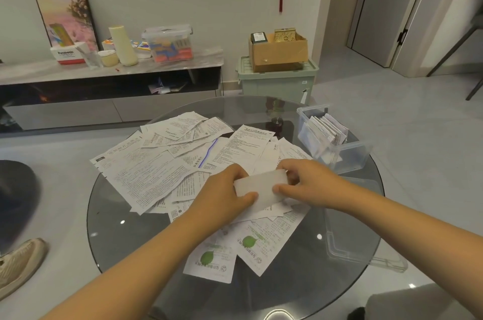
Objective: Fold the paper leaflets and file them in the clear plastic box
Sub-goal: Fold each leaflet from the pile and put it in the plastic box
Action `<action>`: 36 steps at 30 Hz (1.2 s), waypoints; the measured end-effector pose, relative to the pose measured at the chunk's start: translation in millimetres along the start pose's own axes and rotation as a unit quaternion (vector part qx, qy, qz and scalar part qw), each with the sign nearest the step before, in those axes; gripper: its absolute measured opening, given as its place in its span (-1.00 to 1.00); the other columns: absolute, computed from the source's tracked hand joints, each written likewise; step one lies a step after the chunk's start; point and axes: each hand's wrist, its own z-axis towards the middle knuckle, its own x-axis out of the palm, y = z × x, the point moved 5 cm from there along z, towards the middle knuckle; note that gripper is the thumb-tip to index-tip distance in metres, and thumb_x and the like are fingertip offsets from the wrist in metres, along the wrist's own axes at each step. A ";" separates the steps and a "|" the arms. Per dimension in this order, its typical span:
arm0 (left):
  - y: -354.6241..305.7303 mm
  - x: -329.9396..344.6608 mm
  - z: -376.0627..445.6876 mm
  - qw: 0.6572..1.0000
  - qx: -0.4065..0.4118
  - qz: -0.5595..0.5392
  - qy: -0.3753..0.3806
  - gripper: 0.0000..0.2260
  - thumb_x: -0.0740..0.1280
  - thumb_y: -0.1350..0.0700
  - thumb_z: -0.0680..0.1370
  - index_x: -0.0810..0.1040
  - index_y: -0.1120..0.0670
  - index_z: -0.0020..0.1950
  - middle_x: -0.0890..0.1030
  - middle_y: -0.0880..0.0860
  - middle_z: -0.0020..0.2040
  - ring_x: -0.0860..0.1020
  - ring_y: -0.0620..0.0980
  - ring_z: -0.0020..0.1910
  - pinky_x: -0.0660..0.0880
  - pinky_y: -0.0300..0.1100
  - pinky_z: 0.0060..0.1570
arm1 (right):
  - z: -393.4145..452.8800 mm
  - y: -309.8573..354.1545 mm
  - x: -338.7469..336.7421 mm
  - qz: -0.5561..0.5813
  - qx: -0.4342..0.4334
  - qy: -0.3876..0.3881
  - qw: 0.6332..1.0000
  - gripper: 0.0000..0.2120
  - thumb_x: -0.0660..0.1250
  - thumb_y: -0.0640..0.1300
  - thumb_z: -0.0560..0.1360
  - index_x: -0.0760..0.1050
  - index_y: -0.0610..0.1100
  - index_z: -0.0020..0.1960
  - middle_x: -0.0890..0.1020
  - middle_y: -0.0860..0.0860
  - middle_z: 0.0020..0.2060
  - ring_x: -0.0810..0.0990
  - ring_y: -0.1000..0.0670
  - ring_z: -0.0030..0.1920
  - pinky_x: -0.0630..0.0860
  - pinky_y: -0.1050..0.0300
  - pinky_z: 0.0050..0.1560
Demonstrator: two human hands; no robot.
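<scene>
Your two hands pinch one folded leaflet above the paper pile.

Your left hand (pixel 224 192) and right hand (pixel 308 181) each clamp an end of the folded leaflet (pixel 261 187), thumbs on top. Loose leaflets (pixel 162 162) lie spread over the round glass table (pixel 125 236). The clear box (pixel 337 147), with folded sheets standing inside, sits at the table's right edge, its lid (pixel 366 241) nearer you.
</scene>
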 end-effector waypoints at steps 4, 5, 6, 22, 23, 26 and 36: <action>4.5 4.2 2.7 1.000 -0.016 0.017 0.013 -0.42 0.46 0.04 0.43 0.26 -0.08 0.35 0.42 -0.06 0.18 0.46 -0.09 -0.04 0.38 -0.28 -0.07 | 5.7 -1.8 9.2 0.008 0.024 -0.009 1.000 -0.55 0.40 -0.03 0.44 0.31 0.07 0.26 0.49 0.15 -0.18 0.51 0.08 -0.12 0.49 0.13 -0.05; 4.8 5.5 3.0 0.999 -0.013 0.026 0.014 -0.35 0.46 0.05 0.43 0.20 -0.09 0.41 0.38 -0.04 0.24 0.45 -0.07 0.01 0.38 -0.27 -0.02 | 7.1 -1.7 11.2 0.003 0.024 -0.011 1.000 -0.46 0.42 -0.04 0.43 0.25 0.08 0.32 0.47 0.15 -0.17 0.50 0.09 -0.12 0.50 0.13 -0.03; 5.0 6.9 3.2 0.999 -0.008 0.038 0.017 -0.31 0.46 0.06 0.43 0.15 -0.10 0.45 0.33 -0.02 0.28 0.44 -0.05 0.07 0.39 -0.24 0.03 | 8.5 -2.5 12.6 -0.008 0.025 -0.016 1.000 -0.39 0.43 -0.03 0.42 0.20 0.10 0.37 0.47 0.13 -0.14 0.48 0.09 -0.11 0.50 0.14 -0.01; -4.0 8.6 -2.7 0.973 0.104 0.199 0.045 -0.67 0.26 -0.16 0.53 0.50 -0.06 0.24 0.50 -0.11 0.19 0.43 -0.12 0.13 0.41 -0.19 0.13 | 3.1 8.7 21.5 -0.224 -0.087 0.029 0.970 -0.57 0.22 0.18 0.52 0.43 0.07 0.33 0.47 0.13 0.23 0.33 0.06 0.23 0.28 0.13 0.23; -5.1 7.8 -3.1 0.977 0.101 0.186 0.041 -0.70 0.26 -0.15 0.53 0.52 -0.06 0.20 0.53 -0.11 0.14 0.45 -0.14 0.06 0.42 -0.21 0.08 | 2.4 9.1 20.1 -0.209 -0.082 0.021 0.974 -0.62 0.23 0.17 0.51 0.49 0.07 0.27 0.52 0.13 0.18 0.39 0.07 0.19 0.35 0.12 0.19; -4.0 5.4 -2.8 0.987 0.079 0.135 0.028 -0.81 0.30 -0.10 0.53 0.57 -0.04 0.03 0.54 -0.10 0.01 0.44 -0.17 -0.13 0.39 -0.28 -0.09 | -0.4 11.4 15.2 -0.177 -0.068 -0.018 0.982 -0.75 0.25 0.13 0.52 0.60 0.07 0.09 0.64 0.14 -0.02 0.54 0.08 0.01 0.48 0.12 -0.02; -2.9 -8.2 0.4 0.996 0.033 -0.048 -0.071 -0.92 0.38 0.00 0.49 0.58 -0.02 -0.16 0.62 -0.13 -0.16 0.54 -0.22 -0.10 0.49 -0.24 -0.07 | -3.7 16.0 -2.9 -0.131 -0.036 -0.124 0.983 -0.81 0.22 -0.01 0.55 0.59 0.07 0.08 0.65 0.14 -0.08 0.57 0.07 -0.03 0.49 0.13 -0.06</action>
